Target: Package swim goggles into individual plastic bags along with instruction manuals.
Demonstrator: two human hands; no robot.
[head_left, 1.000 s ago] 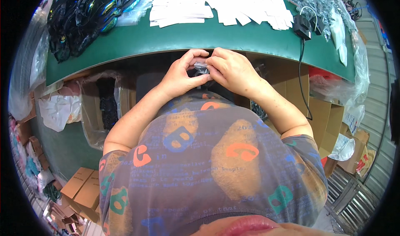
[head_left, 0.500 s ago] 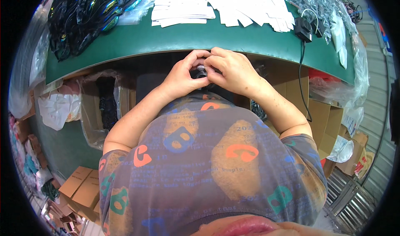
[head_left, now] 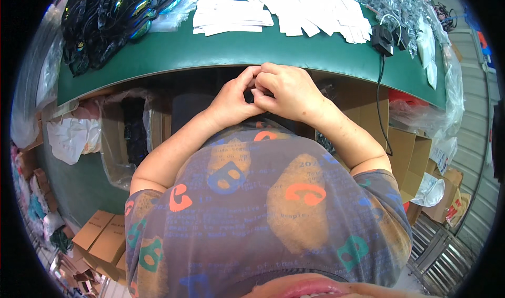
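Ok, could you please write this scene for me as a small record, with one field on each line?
Posture: left hand and right hand curled together, close to the table's near edge
Held: cannot tell; the curled hands hide it
Surface: green table
On it, left: dark glossy bundle
On it, middle: white cards, stacked and spread
On it, right: clear plastic packets, black adapter
Over the edge: black cable, hanging down
Lower right: open cardboard box
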